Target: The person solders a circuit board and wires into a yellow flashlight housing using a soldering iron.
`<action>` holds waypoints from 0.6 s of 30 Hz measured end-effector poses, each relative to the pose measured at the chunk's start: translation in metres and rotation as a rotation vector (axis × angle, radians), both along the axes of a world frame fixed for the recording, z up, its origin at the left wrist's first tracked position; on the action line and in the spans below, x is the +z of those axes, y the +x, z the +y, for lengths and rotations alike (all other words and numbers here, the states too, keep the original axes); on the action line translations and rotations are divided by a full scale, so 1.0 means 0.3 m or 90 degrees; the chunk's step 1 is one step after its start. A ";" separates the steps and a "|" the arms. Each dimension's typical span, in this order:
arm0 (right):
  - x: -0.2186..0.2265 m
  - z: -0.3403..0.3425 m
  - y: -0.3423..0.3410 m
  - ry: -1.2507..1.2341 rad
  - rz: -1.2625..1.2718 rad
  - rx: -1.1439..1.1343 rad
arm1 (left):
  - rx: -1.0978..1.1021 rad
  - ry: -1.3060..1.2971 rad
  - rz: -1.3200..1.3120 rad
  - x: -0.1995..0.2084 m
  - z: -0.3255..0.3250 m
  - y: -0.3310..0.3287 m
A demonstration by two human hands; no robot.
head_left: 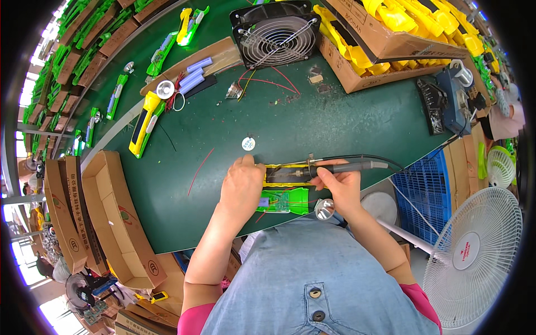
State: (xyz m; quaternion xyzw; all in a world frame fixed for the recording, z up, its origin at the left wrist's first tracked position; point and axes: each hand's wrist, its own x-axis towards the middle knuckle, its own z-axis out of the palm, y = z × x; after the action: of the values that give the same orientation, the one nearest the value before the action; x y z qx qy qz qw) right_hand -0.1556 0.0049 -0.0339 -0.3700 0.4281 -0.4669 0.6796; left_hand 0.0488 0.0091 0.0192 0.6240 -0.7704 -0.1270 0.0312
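Note:
On the green work mat, my left hand [240,187] has its fingers curled at the left end of a yellow flashlight housing half [272,183], open side up. Held like a pen, a soldering iron [352,166] is in my right hand [343,190]. Its metal tip reaches left into the housing's hollow. Just nearer to me lies a green housing half [300,201] with a circuit board, partly covered by my left hand. A round silver reflector [324,209] sits at its right end, beside my right wrist. Whatever the left fingertips touch inside is hidden.
Farther off are a black metal fan [277,36], blue battery cells [194,77] and a yellow-green flashlight [146,124]. Cartons of yellow housings [357,72] stand back right, near a soldering station [453,95]. An open cardboard box [114,223] is left; a white fan [472,257] stands right.

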 end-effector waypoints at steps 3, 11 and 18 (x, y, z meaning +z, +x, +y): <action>0.008 0.017 -0.010 -0.048 -0.005 -0.058 | -0.002 0.002 -0.025 0.000 0.000 -0.002; 0.040 0.051 -0.142 -0.327 0.294 -0.036 | -0.001 -0.009 -0.044 0.006 0.008 -0.008; 0.018 0.022 -0.164 -0.460 0.452 0.026 | 0.003 -0.014 -0.038 -0.003 0.007 -0.006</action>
State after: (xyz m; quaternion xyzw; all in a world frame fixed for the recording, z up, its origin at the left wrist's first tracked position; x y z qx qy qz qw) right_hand -0.2048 0.0113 -0.0286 -0.7259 0.4363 -0.4172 0.3297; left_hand 0.0470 0.0111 0.0183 0.6289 -0.7709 -0.0999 0.0153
